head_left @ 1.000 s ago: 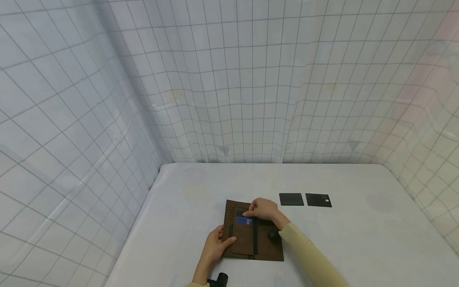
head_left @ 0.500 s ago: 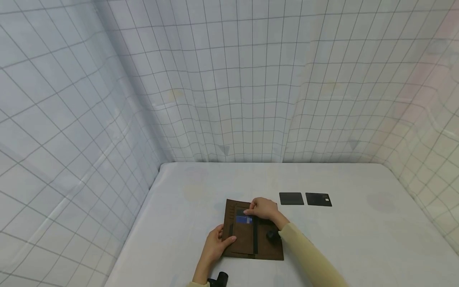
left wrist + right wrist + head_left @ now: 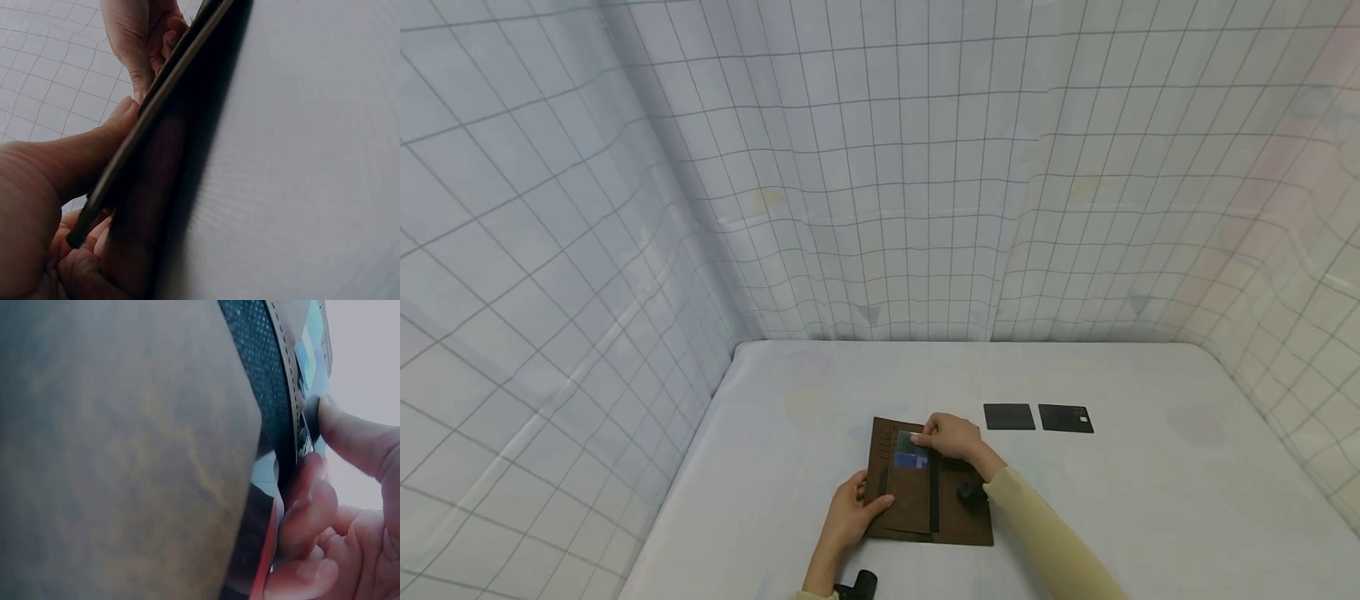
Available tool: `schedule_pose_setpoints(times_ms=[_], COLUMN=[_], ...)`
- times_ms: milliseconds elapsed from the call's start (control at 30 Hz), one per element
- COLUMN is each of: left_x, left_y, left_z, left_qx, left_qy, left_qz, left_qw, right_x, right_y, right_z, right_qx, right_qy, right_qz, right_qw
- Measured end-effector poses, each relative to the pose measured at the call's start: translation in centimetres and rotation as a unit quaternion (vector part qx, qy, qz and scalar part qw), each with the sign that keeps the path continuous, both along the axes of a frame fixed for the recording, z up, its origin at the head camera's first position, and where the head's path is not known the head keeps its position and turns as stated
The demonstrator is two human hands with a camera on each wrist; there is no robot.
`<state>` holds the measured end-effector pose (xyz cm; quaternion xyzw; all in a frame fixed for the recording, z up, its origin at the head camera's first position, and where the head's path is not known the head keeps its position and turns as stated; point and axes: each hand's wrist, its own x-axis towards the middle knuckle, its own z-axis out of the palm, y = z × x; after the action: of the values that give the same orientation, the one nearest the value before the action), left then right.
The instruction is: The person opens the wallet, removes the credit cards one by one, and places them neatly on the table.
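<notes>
A brown leather organiser wallet (image 3: 910,500) lies spread out on the white table. My left hand (image 3: 848,512) grips its left edge, thumb on top and fingers underneath; in the left wrist view that edge is lifted off the table. My right hand (image 3: 952,437) pinches a blue and pale green card (image 3: 910,459) at the wallet's upper pocket. In the right wrist view the thumb presses on the card (image 3: 314,353), beside a dark woven band (image 3: 262,381). A dark piece with a red edge (image 3: 264,550) shows near the curled fingers. How deep the card sits is hidden.
Two black cards, a plain one (image 3: 1009,417) and one with a chip (image 3: 1065,418), lie flat on the table (image 3: 805,400) to the right beyond the wallet. White grid-patterned curtains (image 3: 880,208) stand behind and along both sides.
The right thumb has shifted slightly up and away along the card, and more of the card's pale upper part shows. The left hand and the wallet have stayed in place.
</notes>
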<state>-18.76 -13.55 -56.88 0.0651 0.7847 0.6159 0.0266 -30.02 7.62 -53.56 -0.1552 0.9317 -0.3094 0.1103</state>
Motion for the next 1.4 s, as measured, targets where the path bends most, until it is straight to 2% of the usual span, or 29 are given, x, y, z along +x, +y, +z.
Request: schedule_pose_setpoints(times_ms=[33,100,233,267,333,400,767,1067,1400], left_x=[0.0,0.3,0.5,0.5,0.1,0.0,-0.4,-0.3,-0.1], left_y=[0.0,0.2,0.2,0.3,0.1,0.1,0.0,0.0,0.2], left_z=[0.0,0.9,1.2,1.2,0.2,0.1,0.2,0.0,0.0], left_qx=[0.002,0.0,0.004,0.002,0.001,-0.005,-0.026,-0.005,0.01], left_qy=[-0.001,-0.002,-0.004,-0.002,-0.001,0.001,0.006,-0.002,-0.003], left_qz=[0.0,-0.002,-0.006,-0.007,-0.005,-0.002,0.0,0.0,-0.004], left_qw=[1.0,1.0,1.0,1.0,1.0,1.0,0.9997,1.0,0.9999], right_x=[0.0,-0.1,-0.3,-0.3,-0.4,-0.4,-0.5,-0.5,-0.6], right_y=[0.0,0.1,0.1,0.1,0.1,0.1,-0.3,-0.2,0.2], right_z=[-0.1,-0.2,-0.2,-0.1,0.1,0.2,0.3,0.0,-0.1], right_qx=[0.0,0.001,0.008,0.011,0.013,0.014,0.014,0.006,-0.064], right_qy=[-0.003,-0.007,-0.012,-0.013,-0.013,-0.015,-0.01,-0.024,-0.053], right_qz=[0.001,0.005,0.009,0.009,0.008,0.006,-0.01,-0.029,-0.036], right_qw=[1.0,1.0,0.9999,0.9998,0.9998,0.9998,0.9998,0.9993,0.9959])
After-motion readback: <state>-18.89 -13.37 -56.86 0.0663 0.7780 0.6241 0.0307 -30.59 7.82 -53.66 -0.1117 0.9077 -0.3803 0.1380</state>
